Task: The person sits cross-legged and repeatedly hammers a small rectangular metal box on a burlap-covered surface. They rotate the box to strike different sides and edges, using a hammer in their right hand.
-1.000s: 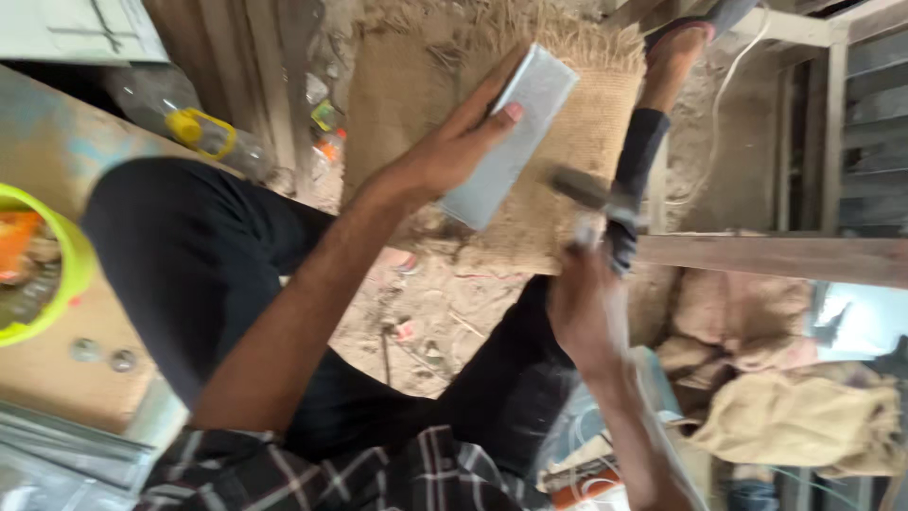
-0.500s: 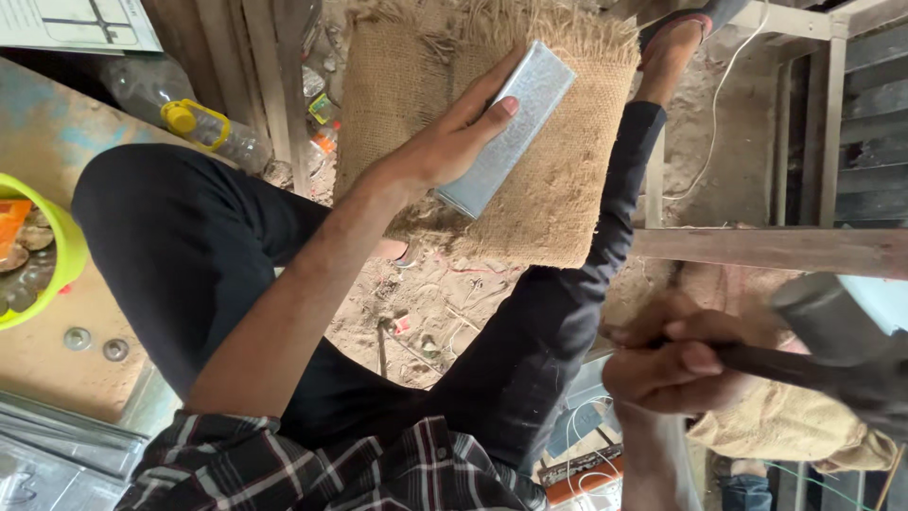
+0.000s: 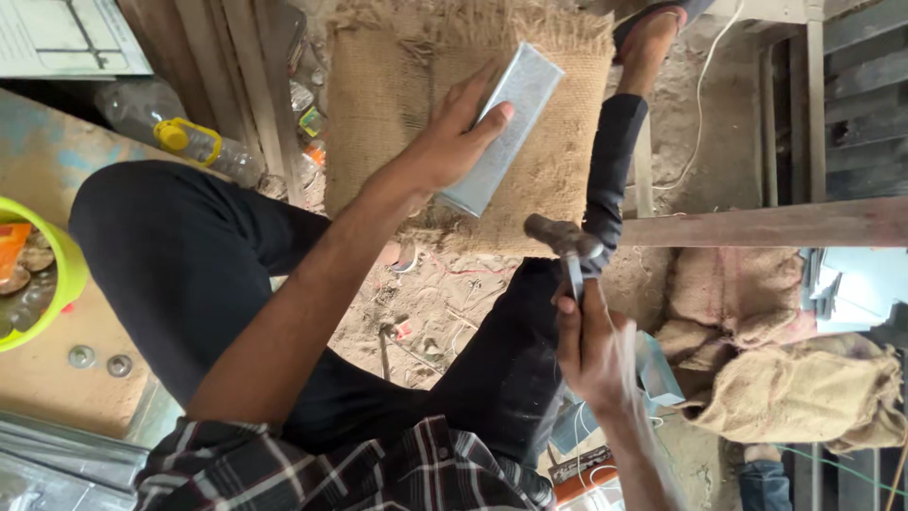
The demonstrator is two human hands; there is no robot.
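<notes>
My left hand (image 3: 452, 142) presses a folded grey sheet-metal piece (image 3: 506, 123) flat against a burlap mat (image 3: 388, 95) on the dirt floor, fingers spread over its left edge. Clenched around a hammer's handle is my right hand (image 3: 588, 343). The hammer head (image 3: 556, 232) sits just below the metal piece, close to the mat's lower edge and beside my black-trousered leg (image 3: 615, 161). My other knee (image 3: 170, 255) is bent at the left.
A lime-green bowl (image 3: 59, 293) of metal discs and two loose washers (image 3: 95, 360) lie at the left. A plastic bottle with a yellow cap (image 3: 189, 140) is behind it. A wooden beam (image 3: 776, 225) and burlap sacks (image 3: 804, 397) are at the right.
The hammer, drawn back to the right half a second ago, has swung in again toward the mat's edge. My left hand keeps holding the metal piece in place.
</notes>
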